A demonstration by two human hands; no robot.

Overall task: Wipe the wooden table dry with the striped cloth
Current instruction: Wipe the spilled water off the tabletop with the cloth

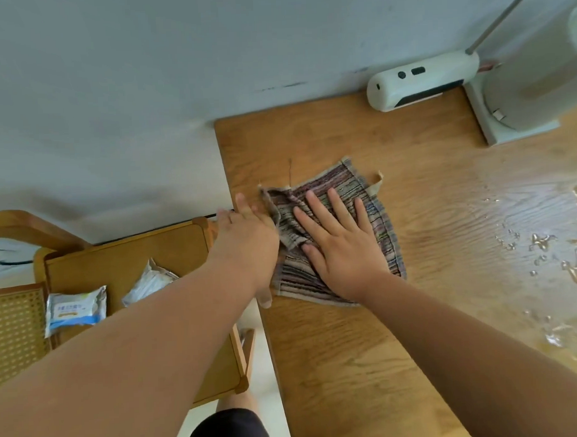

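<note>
The striped cloth point(384, 234) lies spread on the wooden table point(350, 347), close to the table's left edge. My right hand point(342, 246) presses flat on the cloth with its fingers apart. At the cloth's left edge my left hand point(248, 242) has its fingers on the bunched fabric; whether it grips the fabric is hidden. A puddle and drops of water point(550, 248) glisten on the table's right side, well away from the cloth.
A white lamp base point(419, 83) with a slanted pole stands at the table's back. Beside it sits a white stand point(519, 112). Left of the table, a lower wooden tray table point(125, 256) holds two wipe packets point(76, 309). A cane chair point(16, 329) is at far left.
</note>
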